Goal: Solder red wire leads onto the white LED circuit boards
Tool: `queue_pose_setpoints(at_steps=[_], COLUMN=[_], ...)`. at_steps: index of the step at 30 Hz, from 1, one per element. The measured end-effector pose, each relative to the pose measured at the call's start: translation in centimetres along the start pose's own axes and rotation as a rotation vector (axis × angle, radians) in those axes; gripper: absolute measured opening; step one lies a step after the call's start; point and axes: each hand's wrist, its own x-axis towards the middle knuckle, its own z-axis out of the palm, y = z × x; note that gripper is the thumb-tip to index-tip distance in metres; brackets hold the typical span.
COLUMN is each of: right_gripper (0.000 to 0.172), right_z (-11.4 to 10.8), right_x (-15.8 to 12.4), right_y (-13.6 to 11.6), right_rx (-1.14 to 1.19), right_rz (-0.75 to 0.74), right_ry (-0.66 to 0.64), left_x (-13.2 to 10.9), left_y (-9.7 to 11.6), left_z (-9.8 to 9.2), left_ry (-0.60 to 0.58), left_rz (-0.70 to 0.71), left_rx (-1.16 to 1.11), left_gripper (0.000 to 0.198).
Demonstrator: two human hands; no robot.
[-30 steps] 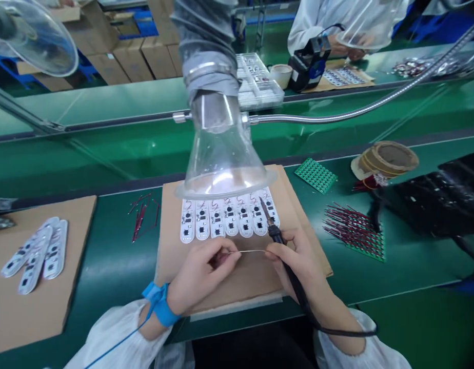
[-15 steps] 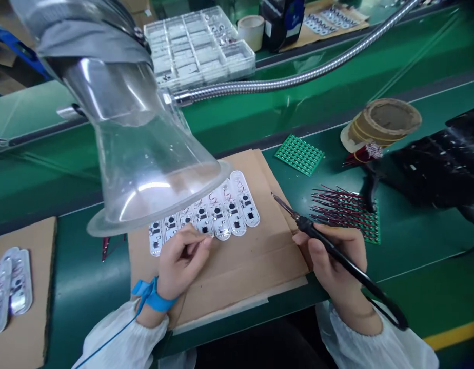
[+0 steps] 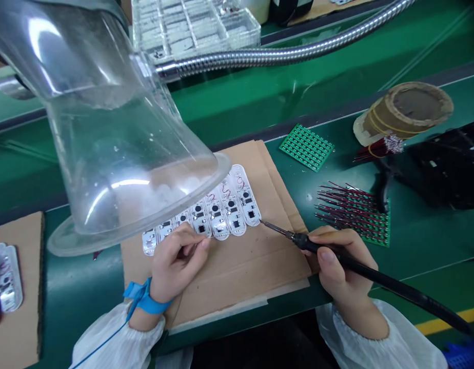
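Right grip (image 3: 342, 264) holds soldering iron (image 3: 394, 285): black, slim-tipped; boards (image 3: 217, 220) white, round-ended.

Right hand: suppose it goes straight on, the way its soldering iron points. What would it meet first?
Likely the rightmost white board, at its rounded near end: the soldering iron in the right hand points there. Whether iron and board touch is unclear.
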Motion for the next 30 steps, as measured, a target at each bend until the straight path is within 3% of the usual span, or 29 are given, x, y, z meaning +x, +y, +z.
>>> queue_pose_setpoints(at_steps=[30], right_gripper=[0.01], right_z=[-0.28], right_x=[0.02], right_y=[0.02], right_rx=[-0.071], right_rz=[0.02], right_ry=[-0.047], left_x=[0.16], left_y=[-0.03], left_z=[0.07], left_ry=[-0.006], left_rz=[-0.011], left_rx=[-0.002], left_gripper=[0.025])
